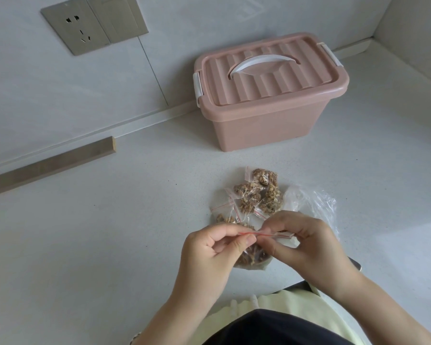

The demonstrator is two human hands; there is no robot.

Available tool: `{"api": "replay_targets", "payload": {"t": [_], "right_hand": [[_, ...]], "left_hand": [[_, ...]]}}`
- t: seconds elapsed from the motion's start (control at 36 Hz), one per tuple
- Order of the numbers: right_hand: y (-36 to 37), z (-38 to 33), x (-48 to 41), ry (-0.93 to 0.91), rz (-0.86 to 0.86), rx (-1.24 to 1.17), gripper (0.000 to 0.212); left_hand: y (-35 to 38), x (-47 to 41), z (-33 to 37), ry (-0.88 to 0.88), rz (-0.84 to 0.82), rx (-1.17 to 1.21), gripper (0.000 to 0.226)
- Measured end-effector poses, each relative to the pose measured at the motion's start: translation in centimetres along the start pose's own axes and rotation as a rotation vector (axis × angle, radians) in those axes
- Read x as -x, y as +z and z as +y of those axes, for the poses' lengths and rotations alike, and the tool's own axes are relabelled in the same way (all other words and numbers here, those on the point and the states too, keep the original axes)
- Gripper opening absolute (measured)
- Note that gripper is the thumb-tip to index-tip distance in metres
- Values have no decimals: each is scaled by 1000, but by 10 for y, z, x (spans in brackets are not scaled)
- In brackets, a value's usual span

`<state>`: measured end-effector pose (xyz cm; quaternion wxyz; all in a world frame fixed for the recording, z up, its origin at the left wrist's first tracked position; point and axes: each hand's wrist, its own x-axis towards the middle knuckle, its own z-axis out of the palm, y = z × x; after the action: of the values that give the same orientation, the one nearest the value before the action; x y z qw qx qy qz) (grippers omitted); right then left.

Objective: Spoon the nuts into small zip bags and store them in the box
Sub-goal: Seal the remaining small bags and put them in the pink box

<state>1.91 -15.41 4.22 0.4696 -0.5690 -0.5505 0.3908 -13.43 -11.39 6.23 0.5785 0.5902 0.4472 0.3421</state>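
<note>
Where discernible, fingers (244, 241) tight on bag (253, 257)

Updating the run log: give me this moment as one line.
step: sealing bag | left hand: pinches bag top | right hand: pinches bag top | filled bags: heaped on counter | box: lid on

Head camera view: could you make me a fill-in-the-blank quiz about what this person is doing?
1. The left hand and right hand pinch the ____-striped zip edge of a small clear plastic bag of nuts.
2. The lid of the pink plastic storage box is ____.
3. The pile of filled zip bags lies between the hands and the ____.
Missing words: red; closed; box.
</note>
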Motion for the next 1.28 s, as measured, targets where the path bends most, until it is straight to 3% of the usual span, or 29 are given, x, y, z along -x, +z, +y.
{"api": "replay_targets", "payload": {"t": [0.11, 0.22, 0.42, 0.5, 0.69, 0.92, 1.28], "right_hand": [[0, 1, 0, -30, -14, 41, 4], [-2, 4, 0, -29, -26, 61, 11], [1, 4, -1, -54, -27, 60, 8], [4, 3, 0, -27, 1, 21, 6], [3, 2, -2, 70, -13, -118, 6], [8, -4, 0, 39, 17, -107, 15], [15, -5, 0, -73, 25, 13, 3]], "left_hand": [[-7, -1, -6, 43, -26, -20, 15], [-12, -1, -13, 185, -61, -186, 8], [-7, 3, -22, 375, 29, -428, 9], [-3, 5, -22, 329, 58, -390, 10], [-6, 4, -17, 86, -5, -15, 15], [-4, 7, -20, 126, 68, -86, 12], [-2, 14, -24, 222, 120, -227, 12]]}}
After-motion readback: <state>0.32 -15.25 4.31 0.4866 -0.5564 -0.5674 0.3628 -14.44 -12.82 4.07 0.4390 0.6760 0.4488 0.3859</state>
